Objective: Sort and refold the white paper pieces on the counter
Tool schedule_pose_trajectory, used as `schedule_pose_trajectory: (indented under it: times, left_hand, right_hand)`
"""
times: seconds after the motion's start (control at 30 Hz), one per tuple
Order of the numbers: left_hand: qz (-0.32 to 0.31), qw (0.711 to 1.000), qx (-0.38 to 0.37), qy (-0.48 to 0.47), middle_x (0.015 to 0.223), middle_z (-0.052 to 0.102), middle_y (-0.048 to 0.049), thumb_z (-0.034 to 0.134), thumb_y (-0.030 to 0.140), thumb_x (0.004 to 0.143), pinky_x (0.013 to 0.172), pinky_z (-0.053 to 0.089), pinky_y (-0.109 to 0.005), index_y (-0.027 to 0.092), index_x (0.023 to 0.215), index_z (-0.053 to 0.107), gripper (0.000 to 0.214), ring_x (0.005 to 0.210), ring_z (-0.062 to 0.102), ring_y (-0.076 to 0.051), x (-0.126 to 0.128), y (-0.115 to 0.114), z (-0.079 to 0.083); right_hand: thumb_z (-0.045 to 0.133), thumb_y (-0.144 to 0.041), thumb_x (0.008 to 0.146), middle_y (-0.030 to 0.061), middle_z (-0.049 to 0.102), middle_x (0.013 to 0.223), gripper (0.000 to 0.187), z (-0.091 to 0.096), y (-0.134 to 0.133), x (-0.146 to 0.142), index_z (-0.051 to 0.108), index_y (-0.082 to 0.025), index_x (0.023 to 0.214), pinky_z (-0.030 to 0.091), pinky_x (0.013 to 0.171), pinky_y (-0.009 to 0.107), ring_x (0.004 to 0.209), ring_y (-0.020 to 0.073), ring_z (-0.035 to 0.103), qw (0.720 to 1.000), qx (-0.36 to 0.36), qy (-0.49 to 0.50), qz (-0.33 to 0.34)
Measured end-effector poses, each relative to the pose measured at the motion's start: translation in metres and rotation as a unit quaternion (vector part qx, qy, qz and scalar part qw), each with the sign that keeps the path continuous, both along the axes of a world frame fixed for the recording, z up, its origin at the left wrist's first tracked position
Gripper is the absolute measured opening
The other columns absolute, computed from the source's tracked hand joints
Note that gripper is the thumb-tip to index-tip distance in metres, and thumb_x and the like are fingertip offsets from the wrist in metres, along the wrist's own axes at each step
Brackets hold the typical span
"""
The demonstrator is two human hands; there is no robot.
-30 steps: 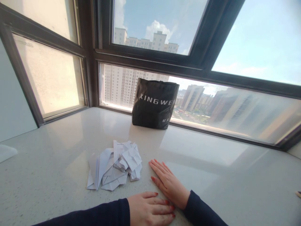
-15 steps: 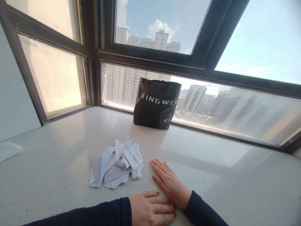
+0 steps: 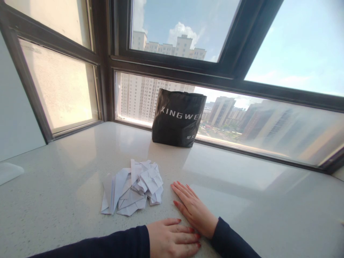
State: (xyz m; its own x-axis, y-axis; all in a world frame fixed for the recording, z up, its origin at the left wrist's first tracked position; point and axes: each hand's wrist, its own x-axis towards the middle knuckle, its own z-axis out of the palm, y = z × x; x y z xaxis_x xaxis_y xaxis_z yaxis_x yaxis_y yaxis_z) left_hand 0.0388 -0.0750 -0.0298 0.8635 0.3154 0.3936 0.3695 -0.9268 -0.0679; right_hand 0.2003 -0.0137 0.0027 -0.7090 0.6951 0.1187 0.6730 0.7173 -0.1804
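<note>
My left hand (image 3: 172,238) lies flat on the pale stone counter (image 3: 67,200) near the bottom edge, fingers stretched to the right, holding nothing. My right hand (image 3: 192,209) also rests flat, fingers pointing up and left, its tips just right of a pile of folded and crumpled white paper (image 3: 133,188). The fingertips of my left hand touch the wrist of my right. Neither hand touches the paper. Both arms wear dark blue sleeves.
A black bag with white lettering (image 3: 178,118) stands upright at the back of the counter against the window frame (image 3: 172,70). A pale flat object (image 3: 9,172) lies at the left edge. The window shows tall buildings outside.
</note>
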Motion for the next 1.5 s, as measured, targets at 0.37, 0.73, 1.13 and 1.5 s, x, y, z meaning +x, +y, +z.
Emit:
schedule_pose_trajectory:
  times: [0.37,0.73,1.13,1.5]
  left_hand:
    - [0.012,1.000,-0.003,-0.003,0.129,0.041,0.0055,0.029,0.025,0.090,0.096,0.028,-0.024,0.022,0.123,0.036,0.034,0.116,0.038,-0.011,0.0022,-0.0011,-0.0007]
    - [0.005,1.000,-0.025,0.006,0.130,0.040,0.0039,0.030,0.023,0.090,0.098,0.026,-0.023,0.021,0.124,0.035,0.035,0.117,0.037,-0.011,0.0013,-0.0020,0.0025]
    - [0.014,1.000,-0.021,-0.003,0.130,0.040,0.0046,0.032,0.024,0.089,0.099,0.027,-0.024,0.022,0.123,0.037,0.034,0.117,0.037,-0.010,0.0028,-0.0021,-0.0026]
    - [0.005,1.000,-0.020,0.000,0.130,0.040,0.0037,0.031,0.023,0.089,0.099,0.027,-0.023,0.021,0.124,0.036,0.035,0.117,0.037,-0.010,0.0014,-0.0019,0.0008]
  right_hand:
    - [0.029,-0.035,0.088,0.0079,0.035,0.133,0.046,-0.0004,-0.0003,0.0008,0.031,-0.016,0.130,0.021,0.102,0.041,0.124,0.0185,0.026,1.000,0.005,0.013,0.002]
    - [0.029,-0.035,0.088,0.0079,0.036,0.133,0.046,-0.0001,-0.0001,0.0003,0.031,-0.016,0.130,0.022,0.102,0.041,0.124,0.0187,0.027,1.000,0.007,0.009,0.002]
    - [0.028,-0.036,0.088,0.0083,0.035,0.133,0.046,0.0008,-0.0004,0.0002,0.032,-0.015,0.129,0.022,0.102,0.041,0.124,0.0188,0.026,1.000,0.004,0.009,0.001]
    - [0.028,-0.037,0.088,0.0090,0.035,0.133,0.046,0.0010,-0.0007,0.0000,0.033,-0.015,0.129,0.022,0.102,0.042,0.124,0.0193,0.027,1.000,0.002,0.011,-0.004]
